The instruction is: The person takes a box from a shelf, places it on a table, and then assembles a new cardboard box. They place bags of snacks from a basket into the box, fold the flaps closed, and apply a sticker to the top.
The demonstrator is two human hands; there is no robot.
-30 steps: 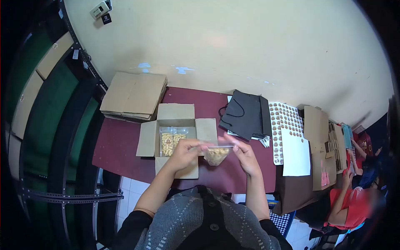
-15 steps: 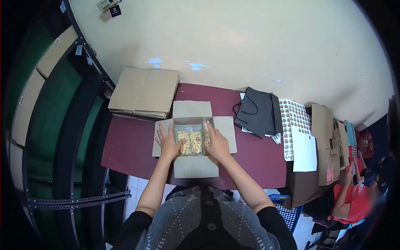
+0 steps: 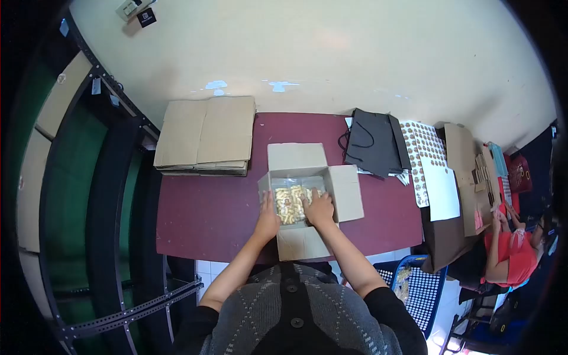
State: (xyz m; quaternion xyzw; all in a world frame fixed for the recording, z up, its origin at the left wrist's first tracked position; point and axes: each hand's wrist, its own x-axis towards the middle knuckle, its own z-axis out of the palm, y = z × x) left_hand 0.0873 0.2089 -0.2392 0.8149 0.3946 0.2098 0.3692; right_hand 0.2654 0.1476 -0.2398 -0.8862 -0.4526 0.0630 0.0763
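Head view; clock directions taken from the open carton (image 3: 346, 195). Carton is set on the maroon table (image 3: 201, 219), its flaps folded out at twelve, three and six o'clock. Clear packs (image 3: 288, 208) of pale, curved pieces are seated inside. Left hand (image 3: 269, 223) is placed at the carton's nine o'clock side, fingers extended and fairly straight, closed on nothing. Right hand (image 3: 320, 209) is reached over the six-to-three o'clock corner; thumb and fingers are spread and laid on the packs, though fingertip contact is poorly seen. Flattened cardboard (image 3: 204, 133) is stacked at ten o'clock; a black paper bag (image 3: 376, 145) is laid at two. A blue basket (image 3: 425, 296) is noted at four.
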